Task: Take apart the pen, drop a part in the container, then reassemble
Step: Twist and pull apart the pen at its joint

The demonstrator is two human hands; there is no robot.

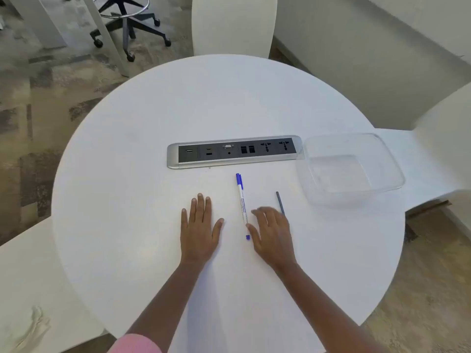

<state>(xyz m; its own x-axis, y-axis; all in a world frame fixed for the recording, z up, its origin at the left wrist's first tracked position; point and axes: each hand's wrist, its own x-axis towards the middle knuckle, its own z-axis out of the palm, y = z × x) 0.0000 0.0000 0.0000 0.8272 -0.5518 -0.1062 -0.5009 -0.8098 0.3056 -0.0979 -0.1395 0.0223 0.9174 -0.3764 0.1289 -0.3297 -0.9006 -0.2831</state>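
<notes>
A white pen (241, 200) with a blue cap lies lengthwise on the round white table (142, 138), cap end away from me. A small blue end piece (248, 237) lies at its near tip, beside my right thumb. A thin dark refill (279, 202) lies to the right of the pen, its near end hidden under my right hand (271, 234). That hand hovers flat and slightly blurred between pen and refill, holding nothing. My left hand (200, 229) rests flat on the table to the left of the pen, fingers apart. A clear plastic container (350, 166) stands at the right, with nothing in it.
A silver power and data socket strip (235, 152) is set into the table behind the pen. White chairs (233, 24) stand around the table. A wheeled stool base (127, 24) stands on the floor at the far left.
</notes>
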